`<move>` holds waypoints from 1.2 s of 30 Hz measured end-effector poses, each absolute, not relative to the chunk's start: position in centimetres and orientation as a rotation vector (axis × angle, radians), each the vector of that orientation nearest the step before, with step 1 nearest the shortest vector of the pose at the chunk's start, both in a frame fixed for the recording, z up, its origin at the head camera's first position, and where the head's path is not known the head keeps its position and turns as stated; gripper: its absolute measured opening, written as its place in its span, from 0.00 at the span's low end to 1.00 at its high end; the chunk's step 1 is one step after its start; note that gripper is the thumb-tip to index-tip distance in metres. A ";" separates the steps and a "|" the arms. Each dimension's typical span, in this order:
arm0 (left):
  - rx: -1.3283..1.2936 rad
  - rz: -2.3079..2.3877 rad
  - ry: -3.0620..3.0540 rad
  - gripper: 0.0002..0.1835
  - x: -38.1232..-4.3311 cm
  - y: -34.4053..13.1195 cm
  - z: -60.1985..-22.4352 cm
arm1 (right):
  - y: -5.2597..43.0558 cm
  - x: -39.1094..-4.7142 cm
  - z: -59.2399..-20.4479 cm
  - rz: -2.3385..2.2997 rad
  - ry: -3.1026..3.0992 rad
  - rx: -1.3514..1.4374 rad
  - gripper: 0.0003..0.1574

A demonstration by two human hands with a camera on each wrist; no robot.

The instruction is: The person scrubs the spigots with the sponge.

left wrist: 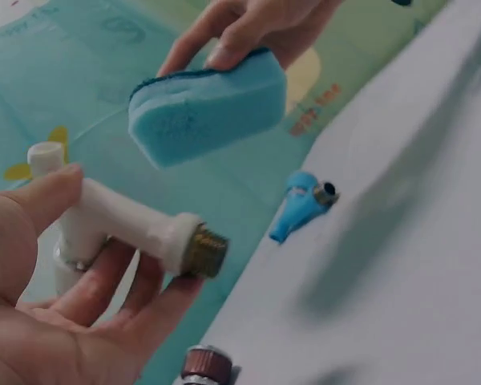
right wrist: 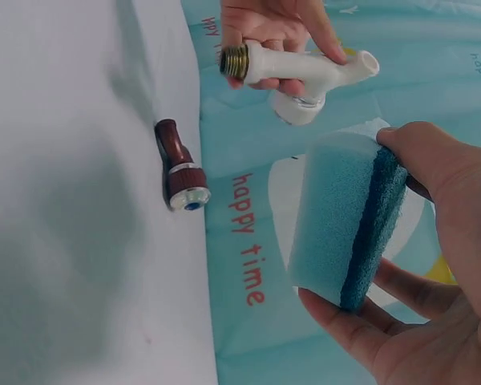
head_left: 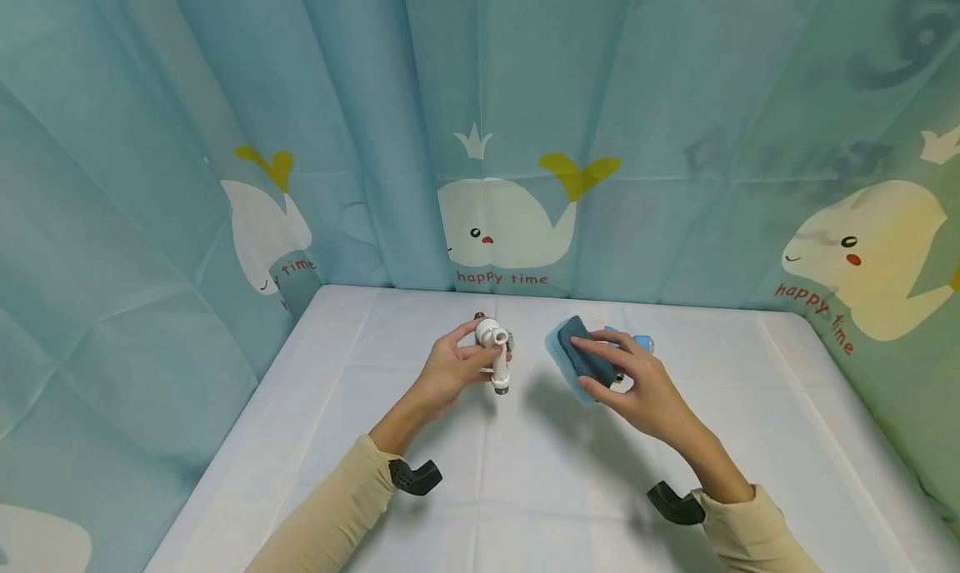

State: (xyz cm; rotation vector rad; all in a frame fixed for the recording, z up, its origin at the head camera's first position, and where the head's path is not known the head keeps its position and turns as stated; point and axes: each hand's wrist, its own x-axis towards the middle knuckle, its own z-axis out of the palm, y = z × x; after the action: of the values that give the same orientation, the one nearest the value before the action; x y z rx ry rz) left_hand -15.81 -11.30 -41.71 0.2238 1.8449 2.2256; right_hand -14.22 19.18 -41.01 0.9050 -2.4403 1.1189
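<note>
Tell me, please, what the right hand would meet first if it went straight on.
Probably the white tap in the left hand, reached by the sponge in the right hand, though depth is unclear.

A flat table (head_left: 525, 490) covered in smooth white cloth — lightly creased, with rounded far corners — spreads beneath both hands and out to either side of them. Just beyond the left hand (head_left: 452, 365) lies a reddish-brown, tap-shaped fitting with silvery rings (right wrist: 181, 170), mostly hidden in the head view. Just beyond the right hand (head_left: 637, 386) lies a bright blue, tap-shaped plastic fitting with a metal end (left wrist: 298, 210) — partly covered by that hand from above. Soft grey shadows fall on the cloth below both hands.
</note>
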 end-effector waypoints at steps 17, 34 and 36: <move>0.211 2.207 1.773 0.32 -15.3 -10.2 -41.0 | 14.5 -14.6 -38.1 0.838 -2.087 1.152 0.25; 0.261 2.132 1.820 0.36 -15.2 -10.6 -40.7 | 13.9 -15.6 -36.4 0.643 -2.136 1.145 0.39; 0.266 2.147 1.810 0.36 -15.3 -10.7 -40.6 | 14.0 -15.7 -36.5 0.658 -2.147 1.160 0.39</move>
State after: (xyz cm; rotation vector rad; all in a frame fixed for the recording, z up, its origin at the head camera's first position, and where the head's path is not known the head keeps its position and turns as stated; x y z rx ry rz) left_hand -15.26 -10.67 -40.59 0.2658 1.8095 2.1469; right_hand -15.68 13.98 -36.52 1.1600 -2.1467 0.6583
